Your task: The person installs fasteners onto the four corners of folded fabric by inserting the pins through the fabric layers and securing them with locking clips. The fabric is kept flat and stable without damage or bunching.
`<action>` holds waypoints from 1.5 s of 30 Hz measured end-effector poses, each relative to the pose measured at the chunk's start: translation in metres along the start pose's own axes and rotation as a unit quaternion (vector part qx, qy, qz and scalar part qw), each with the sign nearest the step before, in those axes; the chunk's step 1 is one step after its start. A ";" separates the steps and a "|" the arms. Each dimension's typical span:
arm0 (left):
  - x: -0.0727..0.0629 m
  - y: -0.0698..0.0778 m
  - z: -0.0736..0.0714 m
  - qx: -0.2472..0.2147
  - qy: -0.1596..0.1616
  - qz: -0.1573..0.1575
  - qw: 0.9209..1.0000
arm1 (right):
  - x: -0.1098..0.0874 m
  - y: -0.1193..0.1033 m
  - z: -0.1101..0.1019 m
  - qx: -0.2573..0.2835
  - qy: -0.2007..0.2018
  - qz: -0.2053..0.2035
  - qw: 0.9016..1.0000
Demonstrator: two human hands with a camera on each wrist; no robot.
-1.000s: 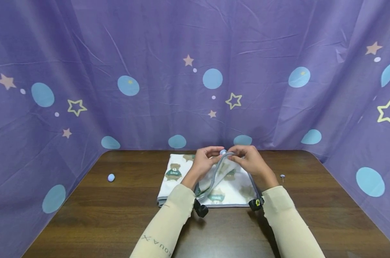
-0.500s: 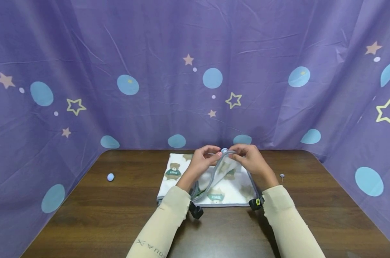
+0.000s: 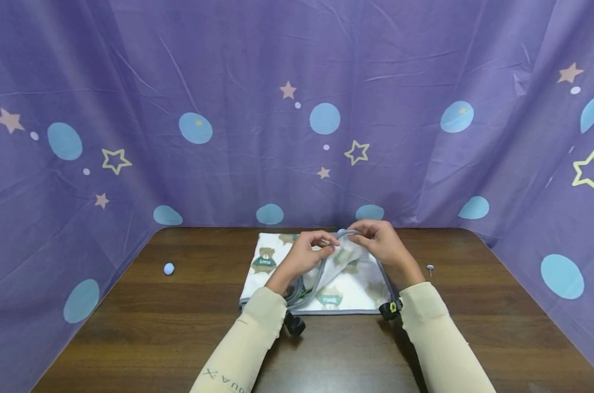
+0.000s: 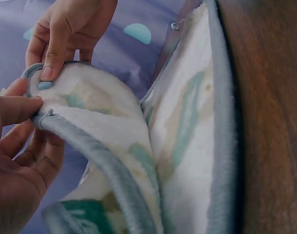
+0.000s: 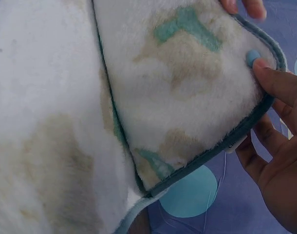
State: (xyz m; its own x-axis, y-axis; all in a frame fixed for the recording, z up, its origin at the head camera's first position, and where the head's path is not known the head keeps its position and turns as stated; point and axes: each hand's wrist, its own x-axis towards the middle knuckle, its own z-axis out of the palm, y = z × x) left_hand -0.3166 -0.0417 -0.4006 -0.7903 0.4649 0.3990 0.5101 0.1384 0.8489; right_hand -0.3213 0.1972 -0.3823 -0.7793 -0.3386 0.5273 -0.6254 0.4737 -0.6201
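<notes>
I note the right hand [image 3: 381,243] pinching a white, bear-print blanket [image 5: 187,92] by its grey-edged corner, thumb at a blue button [image 5: 252,58]. Left hand [image 3: 303,253]: hold, cannot tell. Pin [image 3: 430,267] right of the grip; ball [image 3: 169,269], far left.

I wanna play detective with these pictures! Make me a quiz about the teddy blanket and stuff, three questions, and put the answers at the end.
1. True or false: the pin is nearer the left hand than the right hand.
2. Which animal is printed on the blanket? A) cat B) bear C) rabbit
3. What colour is the little round knob by the right thumb?

Key: 1. False. 2. B. 3. Light blue.
</notes>
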 end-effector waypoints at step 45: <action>-0.017 -0.025 -0.047 0.126 -0.042 -0.224 0.966 | -0.062 0.050 -0.100 -0.214 -0.128 0.006 0.968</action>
State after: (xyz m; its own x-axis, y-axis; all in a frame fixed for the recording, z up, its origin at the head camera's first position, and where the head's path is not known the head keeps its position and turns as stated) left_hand -0.3321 -0.0937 -0.4120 -0.9262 0.3762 -0.0265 0.1983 0.5457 0.8142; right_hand -0.3006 0.3231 -0.3883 -0.8052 -0.4954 0.3261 -0.5849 0.7543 -0.2982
